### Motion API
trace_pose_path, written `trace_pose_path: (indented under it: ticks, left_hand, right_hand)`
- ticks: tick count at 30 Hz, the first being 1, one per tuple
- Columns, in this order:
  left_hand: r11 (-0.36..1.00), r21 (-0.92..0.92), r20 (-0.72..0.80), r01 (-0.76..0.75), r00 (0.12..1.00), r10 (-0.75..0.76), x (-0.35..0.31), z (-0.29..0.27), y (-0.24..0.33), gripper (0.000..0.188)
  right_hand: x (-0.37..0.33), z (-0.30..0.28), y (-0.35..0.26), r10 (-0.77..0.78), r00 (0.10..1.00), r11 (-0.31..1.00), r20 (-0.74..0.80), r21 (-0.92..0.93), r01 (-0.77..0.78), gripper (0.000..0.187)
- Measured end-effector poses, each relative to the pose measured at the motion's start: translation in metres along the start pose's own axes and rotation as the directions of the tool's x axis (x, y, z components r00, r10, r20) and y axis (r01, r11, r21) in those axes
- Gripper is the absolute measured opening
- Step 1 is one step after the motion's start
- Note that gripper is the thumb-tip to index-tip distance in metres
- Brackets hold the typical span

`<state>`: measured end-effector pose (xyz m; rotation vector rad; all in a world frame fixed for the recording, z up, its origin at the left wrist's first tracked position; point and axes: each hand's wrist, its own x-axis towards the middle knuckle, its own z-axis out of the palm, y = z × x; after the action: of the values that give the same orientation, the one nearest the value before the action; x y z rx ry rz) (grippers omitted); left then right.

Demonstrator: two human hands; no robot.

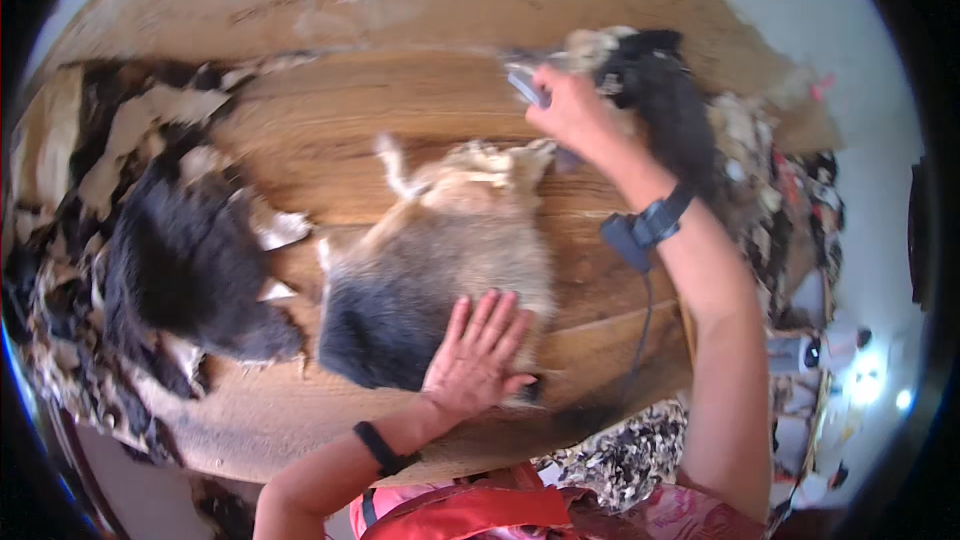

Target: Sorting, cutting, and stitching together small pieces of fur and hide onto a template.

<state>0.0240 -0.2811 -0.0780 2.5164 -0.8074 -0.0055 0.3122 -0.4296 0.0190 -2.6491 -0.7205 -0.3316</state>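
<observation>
A tan and grey fur pelt [440,250] with a black end lies flat in the middle of a wooden board [400,110]. My left hand [478,352] presses palm down on the pelt's near edge, fingers spread. My right hand [572,112] reaches to the far end of the pelt and grips a small grey tool [525,85], partly hidden by the fingers. A black wrist strap with a small device [640,230] and a hanging cord sits on my right forearm. A black band [378,445] circles my left wrist.
A black fur pelt [190,270] lies at the left among light and dark scraps [80,140]. Another black fur [665,100] lies at the far right behind my right hand, beside a heap of mixed scraps [770,190]. Patterned fabric [625,455] hangs at the board's near edge.
</observation>
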Motion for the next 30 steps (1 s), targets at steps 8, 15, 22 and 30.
trace_pose_path:
  ticks: [8, 15, 22, 30]
  left_hand:
    - [0.845, -0.505, -0.354, 0.175, 0.851, -0.387, 0.066, -0.003, -0.059, 0.030]
    - [0.909, -0.135, -0.414, 0.394, 0.811, -0.414, 0.111, 0.024, -0.081, 0.018]
    - [0.736, -0.599, -0.471, 0.315, 0.605, -0.642, 0.032, -0.039, -0.025, 0.010]
    - [0.742, -0.428, -0.708, 0.516, 0.320, -0.630, -0.241, 0.010, 0.123, 0.017]
  right_hand:
    - [-0.255, -0.050, 0.076, 0.446, 0.869, 0.831, -0.214, -0.261, -0.491, 0.020]
    - [-0.333, -0.080, 0.127, 0.554, 0.792, 0.723, -0.255, -0.324, -0.610, 0.038]
    - [-0.327, -0.090, 0.125, 0.700, 0.700, 0.708, 0.140, -0.261, -0.656, 0.045]
    - [-0.336, -0.080, 0.097, 0.303, 0.952, 0.953, 0.036, 0.017, -0.303, 0.051]
